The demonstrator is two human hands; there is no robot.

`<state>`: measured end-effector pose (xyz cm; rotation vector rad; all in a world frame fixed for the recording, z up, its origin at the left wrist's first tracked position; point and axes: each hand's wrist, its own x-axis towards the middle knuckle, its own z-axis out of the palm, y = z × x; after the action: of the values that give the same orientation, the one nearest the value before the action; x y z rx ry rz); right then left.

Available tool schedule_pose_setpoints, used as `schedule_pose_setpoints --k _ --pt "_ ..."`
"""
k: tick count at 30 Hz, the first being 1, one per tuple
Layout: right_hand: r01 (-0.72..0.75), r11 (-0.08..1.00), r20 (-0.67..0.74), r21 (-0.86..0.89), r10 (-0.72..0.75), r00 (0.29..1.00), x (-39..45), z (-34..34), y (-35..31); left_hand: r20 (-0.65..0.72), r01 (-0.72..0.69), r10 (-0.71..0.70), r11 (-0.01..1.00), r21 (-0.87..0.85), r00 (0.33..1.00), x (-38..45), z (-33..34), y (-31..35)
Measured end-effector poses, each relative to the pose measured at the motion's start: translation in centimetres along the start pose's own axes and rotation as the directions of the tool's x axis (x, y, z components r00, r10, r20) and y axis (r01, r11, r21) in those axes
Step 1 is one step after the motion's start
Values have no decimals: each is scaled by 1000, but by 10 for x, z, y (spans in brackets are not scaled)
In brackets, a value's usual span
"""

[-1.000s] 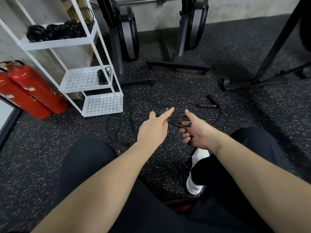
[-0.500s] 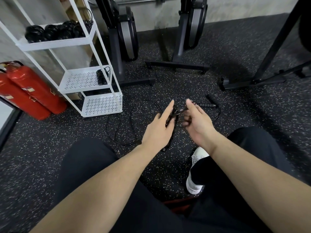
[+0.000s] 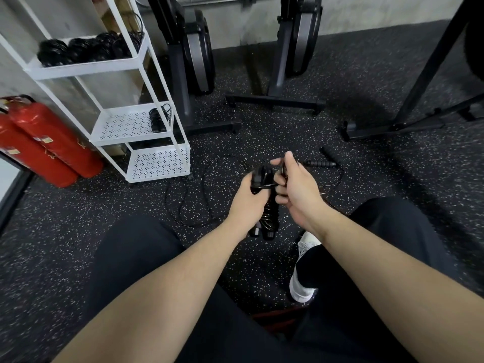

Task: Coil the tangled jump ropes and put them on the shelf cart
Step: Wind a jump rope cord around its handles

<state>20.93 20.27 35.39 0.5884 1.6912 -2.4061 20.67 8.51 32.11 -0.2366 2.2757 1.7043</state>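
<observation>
The left hand (image 3: pixel 247 199) grips a bundled jump rope (image 3: pixel 269 213) by its handles; the right hand (image 3: pixel 293 184) pinches its cord. Coiled ropes (image 3: pixel 86 49) already fill the shelf cart (image 3: pixel 157 163) far left (loose rope (image 3: pixel 199 189) remains on the floor).

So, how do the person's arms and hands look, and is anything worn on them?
Both forearms are bare up to the bottom edge of the picture, with no sleeves in sight. The left hand and right hand wear no gloves. I see no watch, bracelet or ring, although some fingers are hidden.
</observation>
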Motion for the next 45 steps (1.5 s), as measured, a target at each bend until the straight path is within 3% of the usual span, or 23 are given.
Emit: schedule_pose_setpoints --k 2,8,12,19,28,35,45 --pt "-47 998 -52 -39 45 998 0 4 -1 24 30 -30 1000 1 999 0 0 -2" --pt "-131 989 -76 70 136 988 10 -3 -3 62 102 -95 987 -124 994 1 -1 -4" --pt "-187 971 65 147 179 982 14 -13 -3 109 110 -91 977 -183 990 4 -5 -3" --pt "-218 972 266 90 187 946 16 -26 -9 149 80 -55 983 -166 987 6 -15 -1" --pt "-47 997 94 59 41 995 13 -19 -7 197 95 -45 963 -254 979 2 -16 0" --pt "74 982 -57 -172 -84 995 7 -14 3 176 138 -92 952 -275 980 3 -6 -5" --pt "10 959 28 -285 -2 1000 7 -8 11 49 200 -202 849 -488 978 10 -10 -7"
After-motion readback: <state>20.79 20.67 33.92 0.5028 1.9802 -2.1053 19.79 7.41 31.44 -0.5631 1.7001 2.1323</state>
